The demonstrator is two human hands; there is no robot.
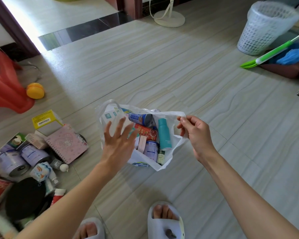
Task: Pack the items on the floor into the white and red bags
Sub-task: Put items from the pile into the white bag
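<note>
Slippers (pixel 164 219) below white bag (pixel 166 159); box (pixel 110 116) reads "60".

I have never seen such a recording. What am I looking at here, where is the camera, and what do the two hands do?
There is no machine: a camera worn on a person's head looks down at their own hands. The right hand pinches the rim of a white bag on the floor, holding it open. The left hand is spread open over the bag. Inside lie cans and a teal bottle. To the left wait unpacked things: a pink notebook, purple cans, a yellow box.
</note>
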